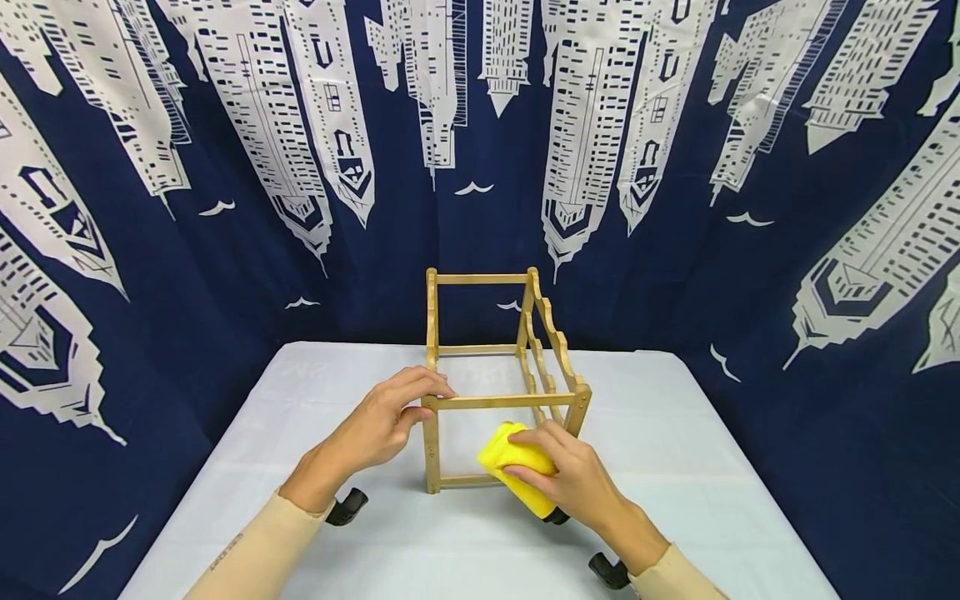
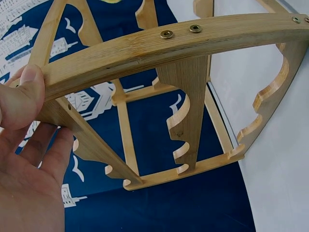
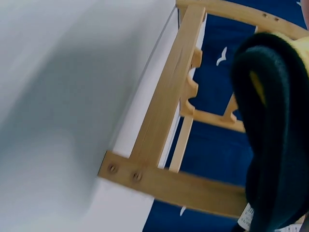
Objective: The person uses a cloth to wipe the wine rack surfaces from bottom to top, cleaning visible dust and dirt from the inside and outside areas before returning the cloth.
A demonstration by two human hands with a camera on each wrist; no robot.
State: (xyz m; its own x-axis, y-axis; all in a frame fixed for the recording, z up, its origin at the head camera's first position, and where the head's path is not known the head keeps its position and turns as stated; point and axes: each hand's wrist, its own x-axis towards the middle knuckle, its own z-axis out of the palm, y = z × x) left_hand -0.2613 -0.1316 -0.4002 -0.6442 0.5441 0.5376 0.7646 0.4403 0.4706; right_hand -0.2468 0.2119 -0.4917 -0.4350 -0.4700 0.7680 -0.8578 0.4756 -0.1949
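Note:
A wooden rack (image 1: 507, 402) with scalloped crosspieces stands on the table. At its near left top corner, my left hand (image 1: 385, 422) grips the frame. In the left wrist view the thumb of that left hand (image 2: 29, 169) lies on the end of a curved rail (image 2: 130, 53), fingers beneath. My right hand (image 1: 581, 477) holds a folded yellow cloth (image 1: 517, 462) at the rack's near side, low and right of centre. The right wrist view has the cloth's dark side (image 3: 270, 121) close up, hiding part of the rack; whether it touches the wood I cannot tell.
The rack stands on a white-covered table (image 1: 300, 467). Behind and at both sides hangs a dark blue curtain (image 1: 645, 283) printed with white buildings and birds. Brass-coloured screws (image 2: 166, 34) show in the rack's rail. A white label (image 3: 246, 217) hangs near the cloth's lower edge.

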